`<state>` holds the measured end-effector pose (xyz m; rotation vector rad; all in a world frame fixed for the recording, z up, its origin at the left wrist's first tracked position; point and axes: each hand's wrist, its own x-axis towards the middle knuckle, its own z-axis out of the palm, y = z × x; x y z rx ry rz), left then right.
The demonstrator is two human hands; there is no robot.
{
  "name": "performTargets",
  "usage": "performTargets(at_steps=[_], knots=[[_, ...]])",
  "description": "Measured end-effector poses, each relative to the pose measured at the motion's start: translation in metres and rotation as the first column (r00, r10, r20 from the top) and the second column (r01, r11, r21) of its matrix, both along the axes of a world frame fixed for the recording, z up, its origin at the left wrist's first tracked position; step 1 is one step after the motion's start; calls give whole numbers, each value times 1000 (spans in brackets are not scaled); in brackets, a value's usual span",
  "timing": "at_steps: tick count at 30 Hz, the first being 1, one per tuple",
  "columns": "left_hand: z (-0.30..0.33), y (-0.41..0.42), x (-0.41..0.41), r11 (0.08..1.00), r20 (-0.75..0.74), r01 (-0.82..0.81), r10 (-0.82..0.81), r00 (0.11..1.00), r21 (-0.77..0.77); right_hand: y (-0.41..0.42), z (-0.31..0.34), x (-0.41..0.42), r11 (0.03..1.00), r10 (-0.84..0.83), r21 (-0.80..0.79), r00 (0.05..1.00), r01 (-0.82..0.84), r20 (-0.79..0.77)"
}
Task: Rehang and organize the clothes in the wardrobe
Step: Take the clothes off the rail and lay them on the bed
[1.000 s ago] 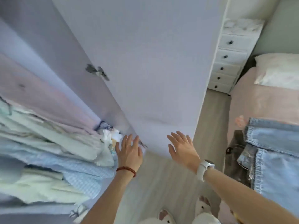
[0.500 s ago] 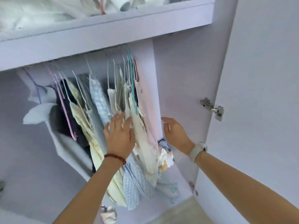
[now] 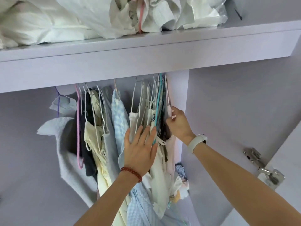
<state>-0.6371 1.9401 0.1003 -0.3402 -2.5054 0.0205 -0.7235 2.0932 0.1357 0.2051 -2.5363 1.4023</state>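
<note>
Several hung garments (image 3: 117, 128) crowd the rail inside the pale lilac wardrobe, on white, pink, purple and teal hangers. My left hand (image 3: 140, 147), with a red bead bracelet, presses flat with straight fingers against the cream and white clothes, pushing them leftward. My right hand (image 3: 178, 123), with a white watch, pinches the pale pink strap of the rightmost garment (image 3: 170, 110) beside the wardrobe's inner side panel. A dark patterned garment (image 3: 162, 126) hangs between my two hands, next to a teal hanger (image 3: 158, 101).
A shelf (image 3: 146, 51) above the rail carries white bags and bundled fabric (image 3: 81, 18). The open door with metal hinges (image 3: 263, 168) stands at the right. Loose small clothes (image 3: 180, 181) lie low in the wardrobe's right corner. A grey knit (image 3: 65, 154) hangs at far left.
My view swung from the door and floor up to the rail. Both hands rose into the hanging clothes; the left now presses them aside and the right pinches the rightmost strap.
</note>
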Motion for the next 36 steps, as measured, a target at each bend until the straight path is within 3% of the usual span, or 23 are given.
performTargets(at_steps=[3,6,9,13,17,19,22,25,28,32,36], knots=[[-5,-3,-2,1000,-2,-17,17,1000,7,16,5,-5,956,-126,246,981,159,-148],[-8,0,-1,999,-11,-20,20,1000,27,25,13,-15,921,-155,341,980,190,-129],[-9,2,-1,998,-28,-21,22,999,52,31,27,-25,942,-225,233,969,243,-102],[-10,2,-3,998,-45,-28,30,999,64,45,42,-25,956,-257,92,947,278,-192],[-10,4,-2,994,-51,-21,26,998,103,61,28,7,977,-212,-61,934,203,-288],[-8,7,-2,991,-64,-8,17,998,136,70,8,25,989,-145,-50,966,138,-216],[-5,15,2,974,-138,44,-13,990,222,90,-22,50,980,-86,177,995,92,-40],[-6,32,18,940,-249,151,-74,966,304,107,-50,90,910,-207,386,972,149,113],[-18,51,47,892,-279,312,-224,934,328,117,-75,144,891,-328,392,922,228,208],[-49,73,86,749,-164,521,-501,850,410,129,-97,232,855,-473,371,839,363,270],[-93,97,127,672,164,508,-674,720,539,137,-105,334,743,-646,474,691,472,325]])
